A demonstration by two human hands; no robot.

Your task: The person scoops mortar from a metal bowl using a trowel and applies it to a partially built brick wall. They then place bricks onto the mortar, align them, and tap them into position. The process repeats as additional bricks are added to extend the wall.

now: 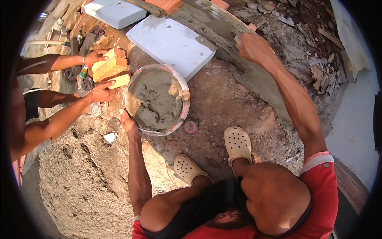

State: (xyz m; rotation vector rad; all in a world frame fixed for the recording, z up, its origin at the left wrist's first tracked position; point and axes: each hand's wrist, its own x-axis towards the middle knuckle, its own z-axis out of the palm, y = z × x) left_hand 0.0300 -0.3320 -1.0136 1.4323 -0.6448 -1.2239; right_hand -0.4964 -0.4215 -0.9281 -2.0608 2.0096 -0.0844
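Observation:
A round bucket (186, 97) of wet grey mortar (157, 99) stands left of centre. My left hand (130, 124) grips its near left rim, the thumb up on the edge and the other fingers mostly hidden by the wall. At the upper right, my right hand (255, 47) rests on a mortar-covered low wall (254, 81). Its fingers are curled down, and whatever lies in them is hidden. Near that hand a thin line runs along the wall. Left of the bucket another person's hands (101, 92) hold orange bricks (109, 67).
White slabs (171, 42) lie beyond the bucket, and orange bricks (165, 4) sit at the top. A small red round object (191, 126) is on the ground near my clogs (238, 143). Rubble (314, 67) covers the ground past the wall, with a pale panel (356, 123) at the right.

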